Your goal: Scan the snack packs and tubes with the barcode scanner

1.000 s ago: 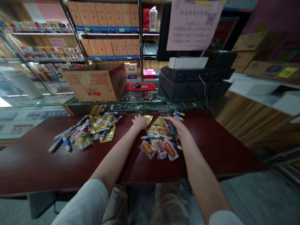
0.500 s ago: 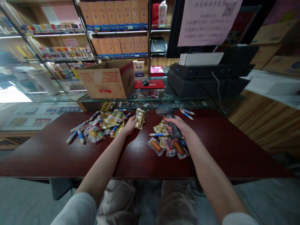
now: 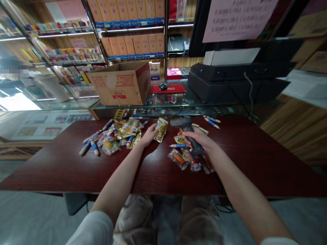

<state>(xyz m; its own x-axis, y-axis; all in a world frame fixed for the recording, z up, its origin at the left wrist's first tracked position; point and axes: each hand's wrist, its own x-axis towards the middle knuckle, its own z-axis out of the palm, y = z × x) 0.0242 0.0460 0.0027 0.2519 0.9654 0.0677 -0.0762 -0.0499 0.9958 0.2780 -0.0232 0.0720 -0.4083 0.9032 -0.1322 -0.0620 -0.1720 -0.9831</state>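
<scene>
My left hand is closed on the edge of a gold foil snack packet, held just above the table. My right hand wraps round the handle of a dark barcode scanner, its head pointing left towards the packet. Under and in front of the scanner lie a blue-and-white marker-like stick, a wrapped sausage and a red-labelled wrapped snack. Further gold packets there are partly hidden by the right hand. To the left is a mixed pile of wrapped snacks and blue-and-white sticks.
An open cardboard box stands on the glass counter behind the table. Right of it are a mouse on a red mat and a black cash drawer. More sticks lie at the table's back right.
The view has shifted, so the scene sits further right. The gold packet is tilted more and its face is turned towards the scanner. Both hands keep their hold.
</scene>
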